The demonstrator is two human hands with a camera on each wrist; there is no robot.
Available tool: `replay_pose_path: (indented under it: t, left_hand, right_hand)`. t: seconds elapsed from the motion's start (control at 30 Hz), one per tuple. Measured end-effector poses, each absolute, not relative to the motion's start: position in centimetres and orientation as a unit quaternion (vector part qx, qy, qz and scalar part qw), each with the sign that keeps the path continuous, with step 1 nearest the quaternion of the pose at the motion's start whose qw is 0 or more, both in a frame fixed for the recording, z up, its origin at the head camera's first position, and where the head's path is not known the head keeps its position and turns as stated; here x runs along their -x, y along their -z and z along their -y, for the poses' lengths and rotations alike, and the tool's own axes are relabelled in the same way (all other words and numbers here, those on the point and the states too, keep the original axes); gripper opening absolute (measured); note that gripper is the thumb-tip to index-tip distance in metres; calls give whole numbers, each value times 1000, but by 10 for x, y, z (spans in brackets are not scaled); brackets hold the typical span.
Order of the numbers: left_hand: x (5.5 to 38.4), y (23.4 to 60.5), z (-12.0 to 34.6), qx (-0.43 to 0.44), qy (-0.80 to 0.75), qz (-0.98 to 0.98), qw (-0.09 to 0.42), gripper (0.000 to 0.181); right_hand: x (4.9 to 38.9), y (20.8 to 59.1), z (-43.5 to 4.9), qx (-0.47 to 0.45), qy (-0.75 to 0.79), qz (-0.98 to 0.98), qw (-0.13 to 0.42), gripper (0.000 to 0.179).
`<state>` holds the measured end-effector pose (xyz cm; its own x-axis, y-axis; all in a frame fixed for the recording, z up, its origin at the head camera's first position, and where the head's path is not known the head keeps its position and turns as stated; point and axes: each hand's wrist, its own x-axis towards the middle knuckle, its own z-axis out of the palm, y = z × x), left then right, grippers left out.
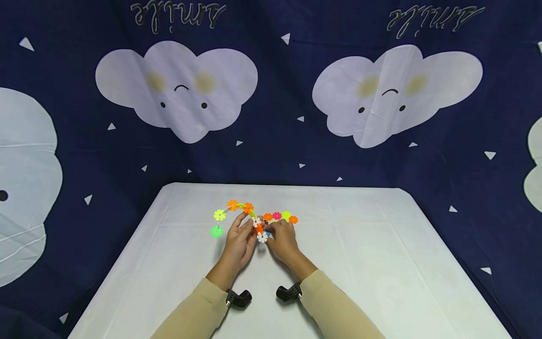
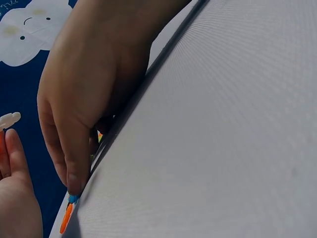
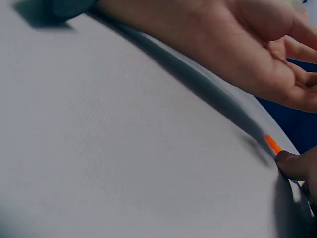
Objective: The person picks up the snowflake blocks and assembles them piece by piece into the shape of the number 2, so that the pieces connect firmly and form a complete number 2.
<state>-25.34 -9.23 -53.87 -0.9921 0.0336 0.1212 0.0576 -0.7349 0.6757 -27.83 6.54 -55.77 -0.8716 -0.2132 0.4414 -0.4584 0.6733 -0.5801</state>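
A chain of coloured plastic snowflake discs [image 1: 233,205] arches over the table, joined edge to edge. My left hand [image 1: 240,242] holds the chain close to a white disc [image 1: 256,221], with a green disc [image 1: 217,231] at the chain's left end. Facing it, my right hand [image 1: 284,241] pinches a small blue disc [image 1: 268,233] against the lower part, beside an orange disc [image 1: 259,229] and another white disc [image 1: 262,237]. In the left wrist view the blue disc [image 2: 73,199] shows under the right fingertips. The exact joint between the pieces is hidden by fingers.
Beyond the right hand a further run of discs, orange, pink [image 1: 277,215] and yellow, extends rightwards; whether it joins the chain cannot be told. A white cloth covers the table [image 1: 360,249]. Behind it hangs a dark blue curtain [image 1: 279,160] with clouds.
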Motion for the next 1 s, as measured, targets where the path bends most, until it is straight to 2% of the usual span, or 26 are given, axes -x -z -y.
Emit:
replay_pose_path:
  t: [0.17,0.4,0.67,0.77,1.0]
  left_hand:
    - [255,539,93,65,931,359,8,42]
    - [256,538,94,52,933,355,9,44]
    - [256,538,95,41,936,350,11,43]
    - [256,538,95,42,936,349,11,41]
    - [257,538,95,41,936,348,9,41]
  right_hand:
    - [271,554,-76,-197,-426,871,143,20]
    - [255,550,-90,-165,-533,822,114,15]
    - [233,545,-93,-111,-706,699,-28,18]
    - [227,545,-91,-113,-718,686,-36,21]
    - [220,543,-85,-113,-739,664,-18,29]
